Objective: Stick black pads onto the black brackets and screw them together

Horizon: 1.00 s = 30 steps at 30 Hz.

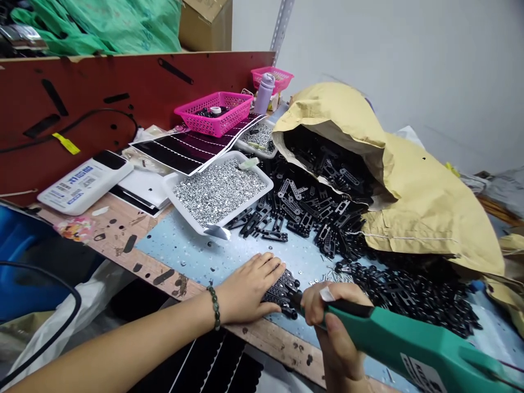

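Plainly, both hands were busy at the near edge of the counter (184, 254). The left hand (254, 286) lay palm down, fingers stretched out, not clenched, at the side of a patch of black pieces (284, 286) and partly over it. The right hand (338, 308) was clamped around the front of a green tool (413, 341), whose dark nose pointed at those pieces; whether the tip touched them, I couldn't tell. Small silvery screws (329, 274) lay just beyond. Farther back stood a white tray (177, 207) heaped with shiny metal bits (221, 188), and beside it more loose black parts (303, 210) spilled around the mouth of a yellow paper bag (429, 196). A pink basket (204, 124) sat behind the tray, near a lilac bottle (265, 94).
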Tool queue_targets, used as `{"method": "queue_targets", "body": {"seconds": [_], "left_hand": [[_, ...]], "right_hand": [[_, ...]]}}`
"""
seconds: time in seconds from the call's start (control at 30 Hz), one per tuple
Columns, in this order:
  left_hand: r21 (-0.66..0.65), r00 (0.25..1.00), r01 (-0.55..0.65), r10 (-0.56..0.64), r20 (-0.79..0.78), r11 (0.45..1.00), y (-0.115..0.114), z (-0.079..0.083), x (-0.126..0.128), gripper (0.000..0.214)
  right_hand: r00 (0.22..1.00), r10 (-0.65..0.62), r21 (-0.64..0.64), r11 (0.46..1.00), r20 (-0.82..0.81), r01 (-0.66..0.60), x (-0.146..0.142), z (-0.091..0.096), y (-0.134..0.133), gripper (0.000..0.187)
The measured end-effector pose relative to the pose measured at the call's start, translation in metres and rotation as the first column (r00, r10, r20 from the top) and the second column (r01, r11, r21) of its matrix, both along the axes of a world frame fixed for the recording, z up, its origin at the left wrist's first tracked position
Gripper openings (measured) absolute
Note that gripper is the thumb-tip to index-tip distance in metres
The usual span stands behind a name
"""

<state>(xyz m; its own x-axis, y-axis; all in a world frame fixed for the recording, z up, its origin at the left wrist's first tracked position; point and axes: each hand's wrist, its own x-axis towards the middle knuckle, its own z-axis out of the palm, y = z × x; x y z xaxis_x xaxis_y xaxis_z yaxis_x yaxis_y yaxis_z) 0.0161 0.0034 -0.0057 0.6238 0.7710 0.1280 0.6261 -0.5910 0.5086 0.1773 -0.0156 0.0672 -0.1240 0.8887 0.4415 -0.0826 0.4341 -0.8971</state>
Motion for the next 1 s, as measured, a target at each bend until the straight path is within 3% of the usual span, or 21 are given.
{"method": "queue_targets", "body": {"seconds": [0.13, 0.33, 0.43, 0.73, 0.83, 1.0], "left_hand": [[0.016, 1.000, -0.011, 0.011, -0.014, 1.000, -0.001, -0.002, 0.000, 0.078], [0.029, 1.000, -0.001, 0.002, -0.028, 1.000, -0.002, -0.005, 0.000, 0.077], [0.030, 1.000, -0.011, 0.012, -0.026, 1.000, -0.002, -0.004, 0.000, 0.076], [0.051, 1.000, -0.004, 0.004, 0.004, 0.999, -0.002, -0.006, 0.001, 0.078], [0.046, 1.000, 0.003, -0.002, -0.010, 0.999, -0.002, -0.005, 0.000, 0.079], [0.043, 1.000, 0.001, -0.001, -0.011, 0.999, -0.001, -0.005, 0.000, 0.078]], "right_hand": [[0.998, 0.063, 0.001, 0.998, -0.016, -0.063, 0.003, 0.002, 0.000, 0.014], [0.996, -0.045, 0.071, 0.996, -0.071, 0.050, 0.010, 0.021, -0.016, 0.010], [1.000, -0.011, 0.034, 0.999, -0.029, 0.012, 0.011, 0.019, -0.020, 0.010], [0.996, -0.056, 0.028, 0.998, 0.075, 0.054, 0.005, 0.010, -0.020, 0.011], [0.994, -0.098, 0.041, 0.995, 0.043, 0.096, 0.008, 0.012, -0.023, 0.011], [0.999, -0.036, 0.015, 0.999, 0.009, 0.035, 0.009, 0.011, -0.022, 0.011]]}}
